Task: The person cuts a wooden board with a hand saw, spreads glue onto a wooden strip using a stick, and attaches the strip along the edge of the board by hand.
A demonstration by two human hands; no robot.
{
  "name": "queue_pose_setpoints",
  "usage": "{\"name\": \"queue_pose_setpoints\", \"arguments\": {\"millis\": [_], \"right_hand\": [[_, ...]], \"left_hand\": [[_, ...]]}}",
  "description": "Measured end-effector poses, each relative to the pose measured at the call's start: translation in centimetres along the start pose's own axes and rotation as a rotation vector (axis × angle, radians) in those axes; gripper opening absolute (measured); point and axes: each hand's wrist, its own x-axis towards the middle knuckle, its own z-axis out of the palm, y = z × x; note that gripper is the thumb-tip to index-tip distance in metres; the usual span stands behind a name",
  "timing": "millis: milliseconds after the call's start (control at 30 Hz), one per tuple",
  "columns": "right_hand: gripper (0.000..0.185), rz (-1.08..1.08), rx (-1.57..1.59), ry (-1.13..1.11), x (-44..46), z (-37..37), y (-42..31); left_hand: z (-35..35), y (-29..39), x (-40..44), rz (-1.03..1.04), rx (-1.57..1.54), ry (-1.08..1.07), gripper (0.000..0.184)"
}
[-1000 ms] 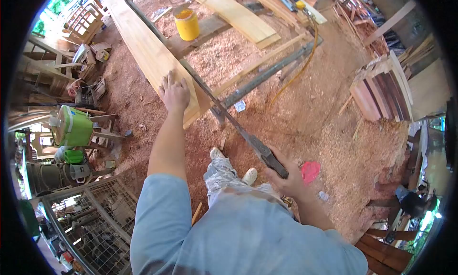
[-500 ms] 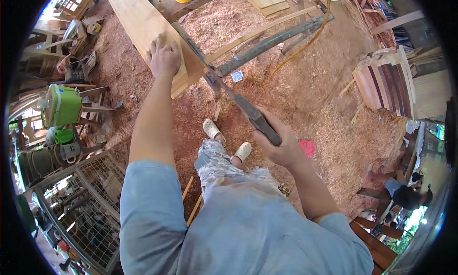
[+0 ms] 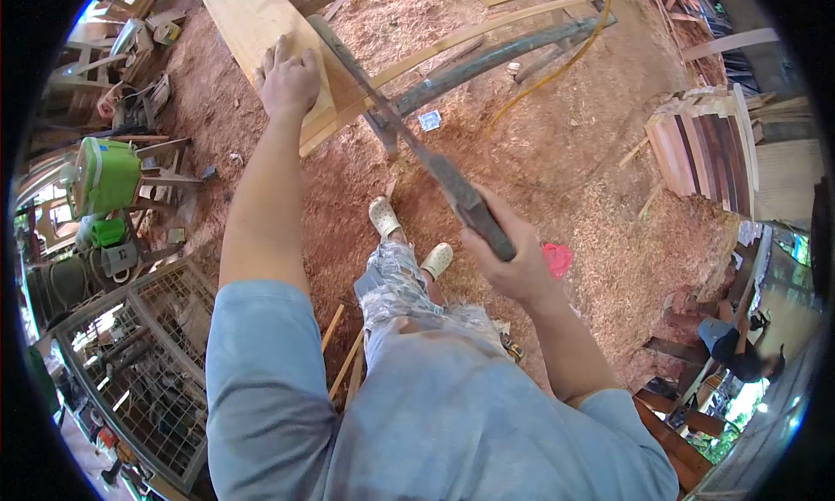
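Observation:
My left hand [image 3: 290, 81] lies on a long pale wooden board [image 3: 248, 23] near its end, fingers spread over the top face. My right hand [image 3: 511, 253] is wrapped round the dark handle of a handsaw [image 3: 448, 181]. The saw's narrow blade runs up and left to the board's right edge, beside my left hand. Where its teeth meet the wood cannot be made out. Under the board end is a grey metal support [image 3: 383, 131], and a metal bar [image 3: 496, 62] runs off to the right.
A yellow-orange hose [image 3: 557, 75] curves over the wood shavings at the upper right. Stacked boards [image 3: 704, 149] stand at the right. A green container [image 3: 109, 177] and a wire-mesh frame [image 3: 139, 362] are at the left. Another person [image 3: 739, 349] is at the far right.
The view has tilted down, so the yellow bucket has left the frame. My left hand stays on the board. My right hand still holds the saw, its angle slightly steeper.

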Motion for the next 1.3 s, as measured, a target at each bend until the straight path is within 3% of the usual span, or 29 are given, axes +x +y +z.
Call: {"name": "queue_pose_setpoints", "arguments": {"millis": [133, 200, 267, 433, 467, 567, 667, 700, 733, 800, 933, 1000, 1067, 1167, 1300], "right_hand": [[0.057, 0.04, -0.211, 0.002, -7.1, -2.4, -1.1], [0.058, -0.004, -0.249, 0.043, -11.8, -3.7, -0.8], [0.057, 0.082, -0.212, -0.017, -13.2, -5.0, -0.3], [0.053, -0.142, -0.11, 0.034, -0.4, 0.4, 1.6], [0.053, -0.187, -0.116, 0.048, 1.1, 0.8, 2.0], [0.053, -0.194, -0.136, 0.061, -2.4, 0.3, 1.2], [0.053, -0.064, -0.313, 0.039, -10.4, -2.4, -0.3], [0.052, -0.159, -0.296, 0.05, -11.6, -2.9, 0.7], [0.051, -0.263, -0.275, 0.058, -11.6, -3.5, 1.5], [0.049, -0.018, -0.149, 0.052, -9.2, -2.1, 0.6], [0.049, -0.094, 0.016, 0.021, 2.0, 1.7, 1.7], [0.05, -0.224, -0.058, 0.062, 1.5, 1.5, 2.3], [0.05, -0.077, -0.083, 0.016, -2.6, 0.0, 2.0], [0.051, -0.109, -0.236, 0.037, -10.1, -2.7, 1.6], [0.052, -0.085, -0.131, 0.037, -8.2, -2.0, 0.5]], "left_hand": [[0.7, -0.3, 0.1, 0.008, 0.008, -0.002, 0.062], [0.6, -0.4, -0.1, 0.013, 0.031, 0.031, 0.062], [0.2, -0.2, -0.2, 0.006, 0.034, 0.035, 0.062], [1.3, -0.8, 0.0, 0.043, -0.02, 0.077, 0.063], [-0.3, -0.1, -0.1, 0.012, 0.073, -0.048, 0.062], [2.2, -1.7, 1.1, 0.025, -0.028, 0.137, 0.059], [-0.4, -0.7, -0.2, 0.004, 0.008, 0.025, 0.057], [-0.3, -0.4, -0.5, -0.017, 0.029, 0.004, 0.057], [-0.3, -0.2, -0.8, -0.04, 0.012, 0.01, 0.057], [-0.8, -0.2, -0.9, -0.021, 0.019, 0.014, 0.057], [0.1, -0.5, -0.3, -0.014, -0.005, 0.032, 0.056], [-0.1, -0.4, -0.3, -0.013, -0.028, 0.013, 0.056], [-0.2, -0.6, -0.4, -0.011, -0.013, 0.015, 0.056], [-0.4, -0.6, -0.5, -0.025, -0.005, 0.009, 0.056], [-0.5, -0.4, -0.7, -0.012, -0.023, 0.01, 0.056]]}}
